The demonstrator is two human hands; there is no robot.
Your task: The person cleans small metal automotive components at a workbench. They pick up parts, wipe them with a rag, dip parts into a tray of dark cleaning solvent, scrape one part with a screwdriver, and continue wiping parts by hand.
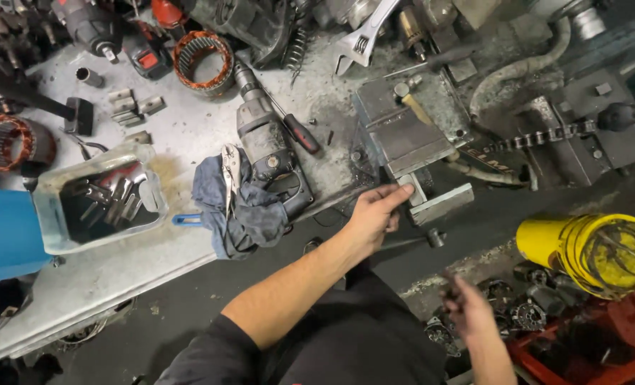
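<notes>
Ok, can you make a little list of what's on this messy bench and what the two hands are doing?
place: grey metal workbench
left hand: reaching to the bench vise, fingers at its front edge
right hand: low and blurred, away from the bench; anything held cannot be told
near the vise: old electric drill, red-handled screwdriver, blue-grey rag
also there: clear tub of metal parts, adjustable wrench, yellow cylinder

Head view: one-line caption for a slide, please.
Left hand grips the bench vise handle; right hand hangs blurred over motor parts.
</notes>
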